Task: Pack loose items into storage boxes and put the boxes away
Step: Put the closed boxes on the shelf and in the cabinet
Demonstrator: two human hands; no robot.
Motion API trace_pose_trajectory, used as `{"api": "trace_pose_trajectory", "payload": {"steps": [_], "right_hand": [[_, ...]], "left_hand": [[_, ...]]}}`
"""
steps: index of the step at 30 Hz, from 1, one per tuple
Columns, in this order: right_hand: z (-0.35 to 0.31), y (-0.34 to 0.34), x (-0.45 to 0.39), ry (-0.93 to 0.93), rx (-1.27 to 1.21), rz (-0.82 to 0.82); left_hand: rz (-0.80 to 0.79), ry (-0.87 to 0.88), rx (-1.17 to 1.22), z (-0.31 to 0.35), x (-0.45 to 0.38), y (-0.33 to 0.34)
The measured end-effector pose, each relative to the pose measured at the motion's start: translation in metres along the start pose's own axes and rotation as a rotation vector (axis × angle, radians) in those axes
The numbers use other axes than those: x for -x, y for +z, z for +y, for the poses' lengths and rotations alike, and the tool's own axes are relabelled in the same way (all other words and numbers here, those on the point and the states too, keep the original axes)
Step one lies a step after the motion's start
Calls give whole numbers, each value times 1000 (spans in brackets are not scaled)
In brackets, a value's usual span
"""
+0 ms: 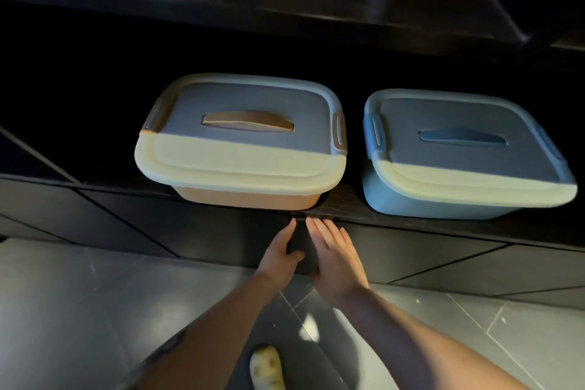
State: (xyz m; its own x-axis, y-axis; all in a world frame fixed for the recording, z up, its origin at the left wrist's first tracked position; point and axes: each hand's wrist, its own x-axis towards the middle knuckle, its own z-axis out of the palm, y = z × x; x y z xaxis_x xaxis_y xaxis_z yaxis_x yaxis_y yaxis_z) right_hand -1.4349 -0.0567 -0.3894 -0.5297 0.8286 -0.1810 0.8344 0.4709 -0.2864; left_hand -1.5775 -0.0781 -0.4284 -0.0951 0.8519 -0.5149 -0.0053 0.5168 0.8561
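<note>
Two lidded storage boxes stand side by side on a dark shelf (342,199). The orange box (243,196) on the left has a pale lid with an orange handle and side clips. To its right sits the blue box (421,203), with a pale lid, a blue handle and blue clips. Both lids are closed. My left hand (283,252) and my right hand (337,255) hang just below the shelf's front edge, between the two boxes, fingers straight and pointing at the shelf. Neither hand holds anything or touches a box.
Dark cabinet fronts (443,260) run below the shelf, and more dark shelving (285,3) looms above the boxes. Grey floor tiles (63,310) lie underneath. A foot in a pale slipper (267,370) shows at the bottom.
</note>
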Motion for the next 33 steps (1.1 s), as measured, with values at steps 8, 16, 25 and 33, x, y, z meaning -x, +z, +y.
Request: {"api": "trace_pose_trajectory", "payload": {"steps": [8, 16, 25, 33], "right_hand": [[1, 30, 58, -77, 40, 78], [0, 41, 141, -103, -94, 103], [44, 36, 237, -53, -229, 164], [111, 43, 331, 268, -439, 251]], "left_hand": [[71, 8, 46, -31, 51, 8], [52, -22, -8, -63, 113, 35], [-191, -56, -282, -96, 190, 98], [-392, -22, -421, -120, 222, 198]]}}
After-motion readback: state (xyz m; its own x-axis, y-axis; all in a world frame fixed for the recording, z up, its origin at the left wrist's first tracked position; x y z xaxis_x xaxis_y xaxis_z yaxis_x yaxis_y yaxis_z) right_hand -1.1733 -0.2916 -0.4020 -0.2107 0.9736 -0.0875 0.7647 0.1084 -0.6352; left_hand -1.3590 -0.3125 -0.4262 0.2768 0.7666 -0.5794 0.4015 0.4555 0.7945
